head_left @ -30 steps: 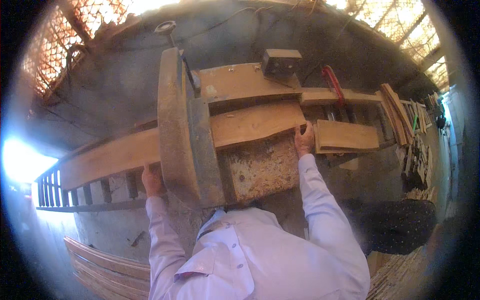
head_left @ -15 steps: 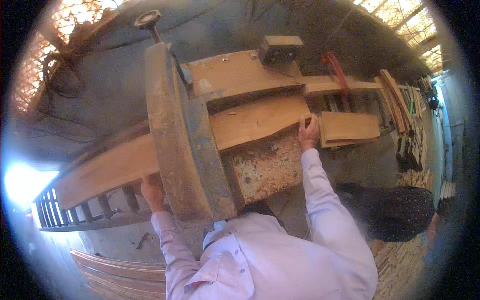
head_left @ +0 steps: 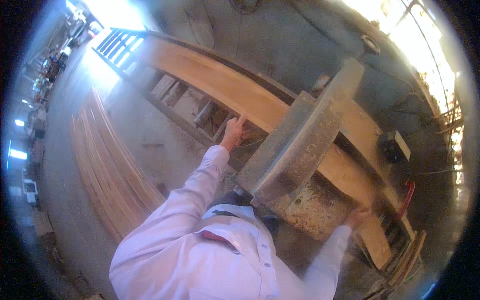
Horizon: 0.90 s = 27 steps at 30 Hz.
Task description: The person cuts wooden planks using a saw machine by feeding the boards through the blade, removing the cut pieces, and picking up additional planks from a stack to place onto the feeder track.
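Observation:
A long wooden board (head_left: 215,75) runs slantwise past the rusty housing (head_left: 300,150) of a large woodworking machine, which hides its middle. My left hand (head_left: 233,134) grips the board's near edge left of the housing, index finger on the wood and the other fingers lower. On the other side, the board's right part (head_left: 344,170) shows beyond the housing. There my right hand (head_left: 358,218) is closed at the board's end, its fingers slightly blurred. A rust-spotted metal plate (head_left: 312,210) lies below the board, between the housing and my right forearm.
A slatted roller-like frame (head_left: 120,50) supports the board's far left. Long planks (head_left: 107,165) lie on the floor at left. A short wood piece (head_left: 374,242), a red strap (head_left: 407,197) and more planks (head_left: 407,262) are at lower right. A dark box (head_left: 395,146) sits on the machine.
My view has swung left and tilted, so the machine now appears farther right and slanted. My left hand appears farther from the housing along the board. Both hands stay at the board.

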{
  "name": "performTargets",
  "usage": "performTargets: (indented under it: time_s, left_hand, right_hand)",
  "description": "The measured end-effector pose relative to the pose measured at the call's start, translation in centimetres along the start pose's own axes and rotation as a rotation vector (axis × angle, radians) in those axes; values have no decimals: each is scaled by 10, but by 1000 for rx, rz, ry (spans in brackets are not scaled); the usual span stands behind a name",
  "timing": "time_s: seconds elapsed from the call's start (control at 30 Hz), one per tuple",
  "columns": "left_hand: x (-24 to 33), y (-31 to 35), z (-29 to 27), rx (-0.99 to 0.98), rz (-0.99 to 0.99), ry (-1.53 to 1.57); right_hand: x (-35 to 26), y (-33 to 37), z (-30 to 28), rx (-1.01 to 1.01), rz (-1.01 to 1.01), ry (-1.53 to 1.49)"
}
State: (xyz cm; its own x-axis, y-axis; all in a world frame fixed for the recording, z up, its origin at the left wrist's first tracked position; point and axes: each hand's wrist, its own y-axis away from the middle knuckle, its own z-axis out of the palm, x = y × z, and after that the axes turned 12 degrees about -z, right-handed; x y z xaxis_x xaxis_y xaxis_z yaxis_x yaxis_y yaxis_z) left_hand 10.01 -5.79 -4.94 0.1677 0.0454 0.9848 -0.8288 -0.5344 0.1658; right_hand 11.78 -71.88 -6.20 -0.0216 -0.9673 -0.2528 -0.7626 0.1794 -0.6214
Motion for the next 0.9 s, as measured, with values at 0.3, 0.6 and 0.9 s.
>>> performTargets:
  time_s: [0.3, 0.6, 0.9]
  left_hand:
    - [-54, -35, -1, 20, 188, -269]
    - [-16, -23, 8, 40, 102, -340]
    - [-28, -23, -14, 3, 529, -935]
  right_hand:
    - [0, -5, -8, -121, 138, -100]
    - [-29, -8, -22, 7, 186, 16]
    - [-25, 1, -14, 11, 264, -74]
